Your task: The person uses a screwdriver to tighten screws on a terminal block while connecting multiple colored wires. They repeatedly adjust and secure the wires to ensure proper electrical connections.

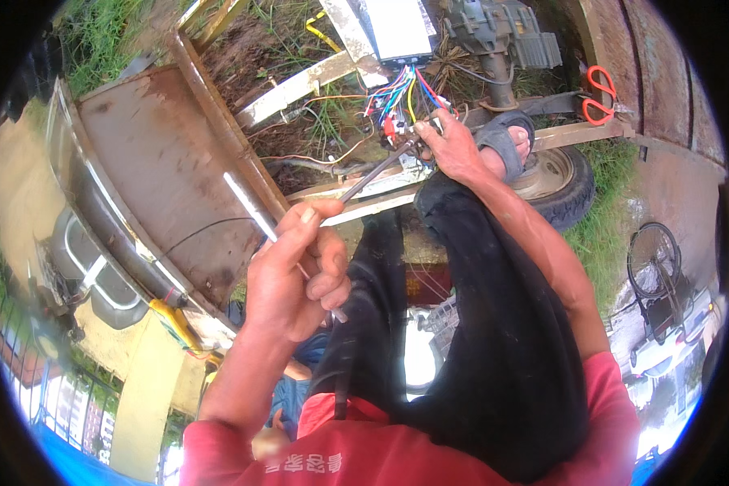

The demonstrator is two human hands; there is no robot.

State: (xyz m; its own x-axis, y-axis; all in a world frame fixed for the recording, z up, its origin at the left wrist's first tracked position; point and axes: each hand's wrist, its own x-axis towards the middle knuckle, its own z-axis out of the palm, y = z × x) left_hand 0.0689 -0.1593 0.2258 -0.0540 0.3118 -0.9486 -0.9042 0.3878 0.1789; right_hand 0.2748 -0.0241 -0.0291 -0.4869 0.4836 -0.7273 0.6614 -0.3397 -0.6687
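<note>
My left hand (pixel 304 261) is closed around a T-handled metal wrench (pixel 373 173); its silver crossbar sticks out on both sides of the fist. The dark shaft runs up and right to the fingertips of my right hand (pixel 449 143). Those fingers are bent over the metal frame by the shaft's end; what they pinch is hidden. Beside them, a bundle of coloured wires (pixel 406 97) with small connectors comes out of a box-shaped electrical unit (pixel 401 36), its top glaring white. A red connector (pixel 390 126) lies just left of the fingers.
Orange-handled scissors (pixel 599 94) rest on the rusty frame at the right. A motor and axle housing (pixel 498 36) stands above my sandalled foot (pixel 510 146), near a wheel (pixel 559 182). A curved metal panel (pixel 158 182) and a yellow meter (pixel 173 322) are at the left. Another person (pixel 297 370) is partly visible below.
</note>
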